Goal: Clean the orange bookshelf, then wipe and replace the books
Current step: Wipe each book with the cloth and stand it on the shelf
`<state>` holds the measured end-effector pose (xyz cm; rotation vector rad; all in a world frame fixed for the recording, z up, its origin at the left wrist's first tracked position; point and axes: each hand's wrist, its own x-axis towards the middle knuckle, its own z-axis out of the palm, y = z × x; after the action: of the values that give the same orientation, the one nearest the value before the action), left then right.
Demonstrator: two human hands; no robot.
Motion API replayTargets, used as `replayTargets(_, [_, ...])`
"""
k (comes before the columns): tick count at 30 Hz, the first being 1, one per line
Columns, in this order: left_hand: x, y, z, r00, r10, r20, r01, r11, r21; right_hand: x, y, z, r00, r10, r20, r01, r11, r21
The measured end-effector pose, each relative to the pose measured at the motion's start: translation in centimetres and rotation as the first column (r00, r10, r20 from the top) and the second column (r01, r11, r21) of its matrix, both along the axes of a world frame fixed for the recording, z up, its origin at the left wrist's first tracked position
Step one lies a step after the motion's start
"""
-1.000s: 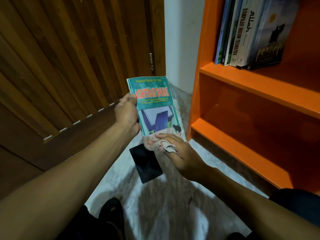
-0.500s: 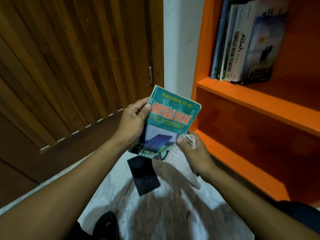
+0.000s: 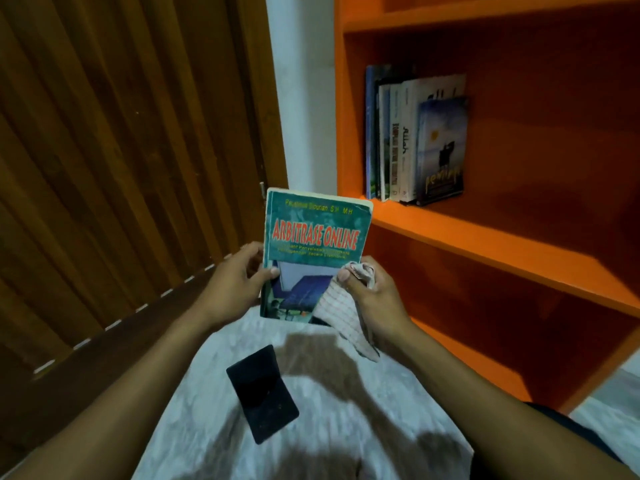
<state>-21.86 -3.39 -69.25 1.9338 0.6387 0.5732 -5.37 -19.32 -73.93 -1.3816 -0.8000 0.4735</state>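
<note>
The left hand [image 3: 235, 282] grips the left edge of a teal paperback [image 3: 313, 251], thumb curled onto the front cover and fingers behind it. The right hand [image 3: 375, 296] pinches a checked cloth [image 3: 341, 315] against the book's lower right corner, thumb pressing the bunched fabric to the cover while the loose end hangs below the wrist. Between the two hands the book stands upright, front cover facing the camera, its red title reading "ARBITRASE ONLINE".

Just beyond the book's top right corner runs the front edge of a shelf board of the orange bookshelf [image 3: 485, 244]. On that board, against the left wall of the case, a row of books [image 3: 412, 140] stands upright, the outermost one leaning slightly with its cover showing. The compartment below the board lies just right of the right hand.

Beneath the hands, a dark flat rectangular object [image 3: 263, 393] lies on the pale marbled floor [image 3: 346, 410]. A brown slatted wooden door [image 3: 121, 150] fills the left side.
</note>
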Motion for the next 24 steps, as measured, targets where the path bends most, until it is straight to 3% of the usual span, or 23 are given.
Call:
replayTargets(3, [1.2, -0.8, 0.9, 0.997, -0.028, 0.069, 0.027, 0.999, 0.018, 1.5, -0.1, 1.7, 0.997, -0.072, -0.021, 0.073, 0.996, 0.047])
replayTargets(7, [5.0, -2.9, 3.2, 0.981, -0.003, 0.195, -0.023, 0.991, 0.132, 4.0, -0.9, 5.7, 0.956, -0.292, -0.013, 0.290, 0.945, 0.152])
replayTargets(11, [10.6, -3.6, 5.0, 0.967, -0.024, 0.253, 0.008, 0.998, 0.061, 6.6, -3.0, 9.7, 0.871, -0.491, 0.002, 0.475, 0.844, 0.249])
replayTargets(24, [30.6, -8.6, 4.3, 0.968, 0.152, 0.198, -0.166, 0.985, 0.056, 14.1, -9.2, 12.3, 0.761, -0.645, 0.071, 0.609, 0.747, 0.268])
